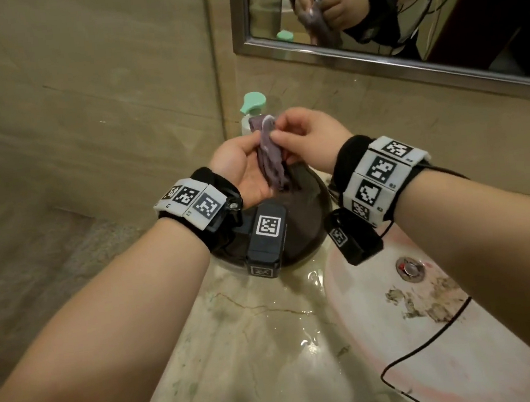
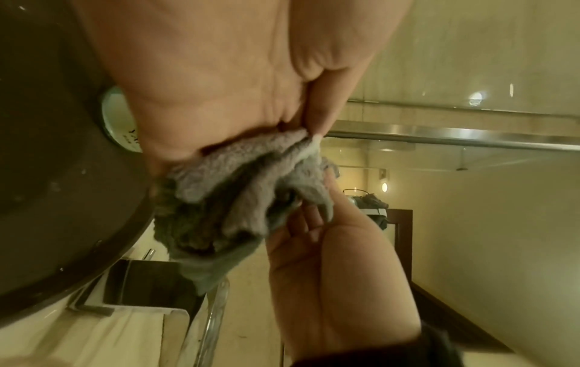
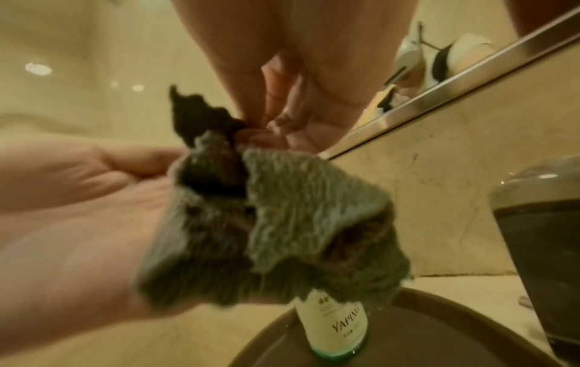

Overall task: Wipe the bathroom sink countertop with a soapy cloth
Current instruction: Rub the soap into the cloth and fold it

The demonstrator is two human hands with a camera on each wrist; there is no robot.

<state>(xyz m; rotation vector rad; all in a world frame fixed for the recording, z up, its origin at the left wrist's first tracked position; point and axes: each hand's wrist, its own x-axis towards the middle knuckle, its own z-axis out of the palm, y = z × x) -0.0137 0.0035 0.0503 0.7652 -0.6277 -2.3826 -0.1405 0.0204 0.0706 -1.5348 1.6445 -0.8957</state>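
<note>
Beige stone-look tiles [image 1: 85, 89] are covering the walls, meeting at a corner. A steel-framed mirror [image 1: 372, 56] is hanging on the right wall, reflecting a dark wooden door frame [image 2: 400, 238]. Warm yellowish light is glinting off the glossy tiles.

Open room is found over the wet marble countertop [image 1: 257, 344] near the front edge. Farther back, the way is blocked by a dark round tray [image 1: 306, 226], with a mint-capped pump bottle [image 1: 252, 111] standing on it against the tiled corner. To the right, the countertop is taken up by the sink basin [image 1: 386, 319], crossed by a black cable [image 1: 422, 346].
</note>
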